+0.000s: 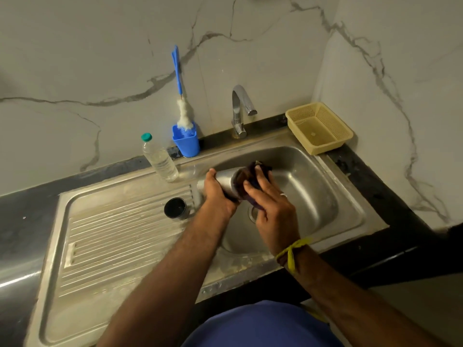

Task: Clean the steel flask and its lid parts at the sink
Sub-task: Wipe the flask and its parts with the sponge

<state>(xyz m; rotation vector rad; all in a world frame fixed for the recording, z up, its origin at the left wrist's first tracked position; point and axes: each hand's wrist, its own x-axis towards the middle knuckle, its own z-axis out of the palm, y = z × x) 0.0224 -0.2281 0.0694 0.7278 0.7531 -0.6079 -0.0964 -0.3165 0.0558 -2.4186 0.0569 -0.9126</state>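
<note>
Steel flask point(225, 181) held sideways over sink basin point(313, 186), left hand point(216, 194) grip curled round its body, right hand point(265, 196) grip pressing dark cloth point(250, 174) onto it, black lid part point(175, 208) on drainboard.

Flask point(225, 182) over sink point(313, 186); cap point(175, 208) left on drainboard point(112, 234); basket point(319, 127) behind-right.

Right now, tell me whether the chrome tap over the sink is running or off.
Off. No water falls from the chrome tap spout, and the steel sink basin beneath it shows no stream.
</note>
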